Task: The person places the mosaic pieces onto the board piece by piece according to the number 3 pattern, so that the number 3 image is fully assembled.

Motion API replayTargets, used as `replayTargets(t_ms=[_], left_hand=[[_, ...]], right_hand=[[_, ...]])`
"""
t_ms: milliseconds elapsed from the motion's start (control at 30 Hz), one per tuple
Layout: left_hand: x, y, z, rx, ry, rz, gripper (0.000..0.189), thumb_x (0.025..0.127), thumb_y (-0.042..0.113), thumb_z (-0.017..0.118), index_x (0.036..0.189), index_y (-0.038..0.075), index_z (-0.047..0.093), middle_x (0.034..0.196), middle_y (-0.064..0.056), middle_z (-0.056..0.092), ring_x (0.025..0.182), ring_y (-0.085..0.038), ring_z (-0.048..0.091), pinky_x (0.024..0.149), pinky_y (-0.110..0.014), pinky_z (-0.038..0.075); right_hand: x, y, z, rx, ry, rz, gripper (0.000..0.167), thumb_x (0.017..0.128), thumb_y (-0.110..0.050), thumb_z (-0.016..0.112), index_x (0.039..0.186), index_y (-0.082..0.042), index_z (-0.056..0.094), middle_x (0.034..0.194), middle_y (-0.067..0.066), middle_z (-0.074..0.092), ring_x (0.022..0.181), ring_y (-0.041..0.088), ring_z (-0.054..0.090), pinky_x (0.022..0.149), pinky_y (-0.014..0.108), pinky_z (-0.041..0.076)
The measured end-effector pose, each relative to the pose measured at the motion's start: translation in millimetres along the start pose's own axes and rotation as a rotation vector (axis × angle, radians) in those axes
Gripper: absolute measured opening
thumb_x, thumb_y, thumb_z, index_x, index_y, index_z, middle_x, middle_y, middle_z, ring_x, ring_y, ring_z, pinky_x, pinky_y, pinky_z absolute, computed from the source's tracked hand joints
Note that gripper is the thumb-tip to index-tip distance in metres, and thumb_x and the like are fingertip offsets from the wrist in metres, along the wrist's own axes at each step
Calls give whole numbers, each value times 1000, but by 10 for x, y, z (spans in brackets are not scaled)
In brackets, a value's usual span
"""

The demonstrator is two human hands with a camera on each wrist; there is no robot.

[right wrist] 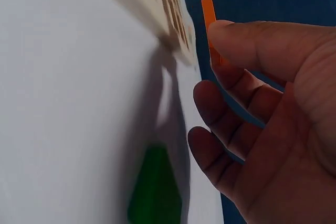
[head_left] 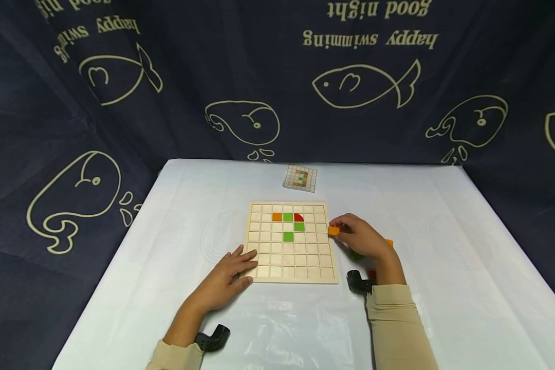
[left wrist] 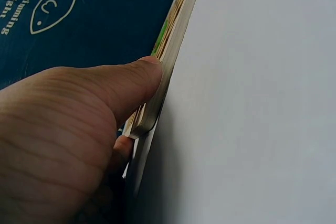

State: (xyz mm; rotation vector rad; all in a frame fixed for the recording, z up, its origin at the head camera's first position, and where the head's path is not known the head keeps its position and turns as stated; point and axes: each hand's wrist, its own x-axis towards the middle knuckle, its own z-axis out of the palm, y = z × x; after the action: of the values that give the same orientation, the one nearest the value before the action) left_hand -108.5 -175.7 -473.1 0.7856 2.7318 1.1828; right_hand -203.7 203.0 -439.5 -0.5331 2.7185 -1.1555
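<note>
A square wooden grid board (head_left: 268,259) lies on the white table. Set into its upper cells are an orange tile (head_left: 277,217), three green tiles (head_left: 288,237) and a red tile (head_left: 298,217) with one rounded corner. My left hand (head_left: 228,275) rests with spread fingers on the board's left edge, near the front corner; in the left wrist view its thumb (left wrist: 139,80) lies along the edge. Just off the board's right side, my right hand (head_left: 363,236) pinches a thin orange tile (right wrist: 208,17) between thumb and index finger, its other fingers loosely bent.
Behind the board lies a small pattern card (head_left: 300,178) with a grid and coloured squares. Under and beside my right hand are a green piece (head_left: 356,255), an orange piece (head_left: 389,243) and a red piece (head_left: 372,275), partly covered. A dark fish-print cloth (head_left: 277,67) hangs behind the table.
</note>
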Motion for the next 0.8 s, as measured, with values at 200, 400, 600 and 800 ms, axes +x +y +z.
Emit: replayTargets(t_ms=[200, 400, 600, 800], left_hand=[[2, -7, 6, -1, -3, -4, 39, 96, 15, 67, 133, 6, 64, 152, -4, 45, 148, -32, 21, 119, -57, 13], [6, -10, 10, 0, -3, -1, 39, 96, 15, 67, 133, 5, 63, 152, -4, 45, 148, -32, 21, 119, -57, 13], [6, -1, 3, 1, -3, 1, 39, 95, 14, 67, 133, 4, 63, 151, -5, 46, 148, -32, 22, 119, -57, 13], [6, 3, 3, 5, -6, -9, 39, 95, 14, 67, 133, 4, 63, 151, -6, 46, 148, -32, 22, 119, -55, 13]], right_hand=[[90, -140, 95, 13, -26, -50, 26, 91, 0, 63, 117, -3, 66, 115, 10, 60, 97, 26, 54, 89, 44, 45], [164, -244, 205, 44, -51, -34, 26, 90, 0, 63, 116, -5, 67, 116, 9, 60, 100, 25, 54, 91, 42, 45], [223, -316, 288, 45, -69, -67, 29, 90, 0, 61, 117, -5, 67, 114, 7, 60, 96, 22, 53, 86, 38, 46], [274, -408, 368, 32, -97, -79, 23, 92, -2, 64, 115, -5, 67, 114, 7, 59, 98, 22, 50, 87, 39, 44]])
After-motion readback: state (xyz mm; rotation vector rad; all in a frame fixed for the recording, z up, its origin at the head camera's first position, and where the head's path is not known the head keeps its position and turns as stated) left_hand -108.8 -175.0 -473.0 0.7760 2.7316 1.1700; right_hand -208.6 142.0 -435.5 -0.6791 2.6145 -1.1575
